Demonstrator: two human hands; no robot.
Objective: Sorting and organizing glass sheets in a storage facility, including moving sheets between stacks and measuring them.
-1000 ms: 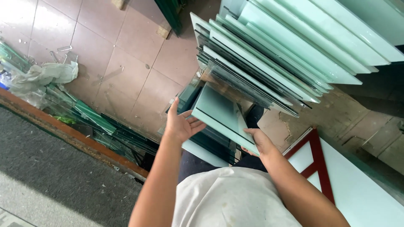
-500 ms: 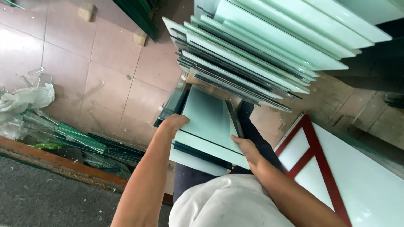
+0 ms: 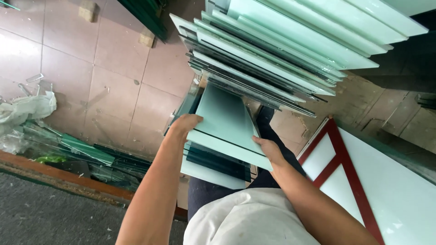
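Note:
I hold a pale green frosted glass panel (image 3: 225,122) with a dark line near its lower edge, flat in front of my waist. My left hand (image 3: 184,124) grips its left edge with the fingers curled over it. My right hand (image 3: 271,152) holds the lower right corner. Under the panel lies a low stack of similar glass sheets (image 3: 213,163). Just beyond it a tall slanted stack of glass panels (image 3: 272,59) leans toward the upper right.
A white panel with a red frame (image 3: 345,172) lies at the right. Green glass offcuts (image 3: 86,149) and a crumpled white sheet (image 3: 27,109) lie on the tiled floor at the left, beside a brown-edged grey surface (image 3: 45,208).
My left hand turned from open palm against the panel to gripping its left edge. The panel has dropped toward the low stack and lies flatter. The view shifted slightly.

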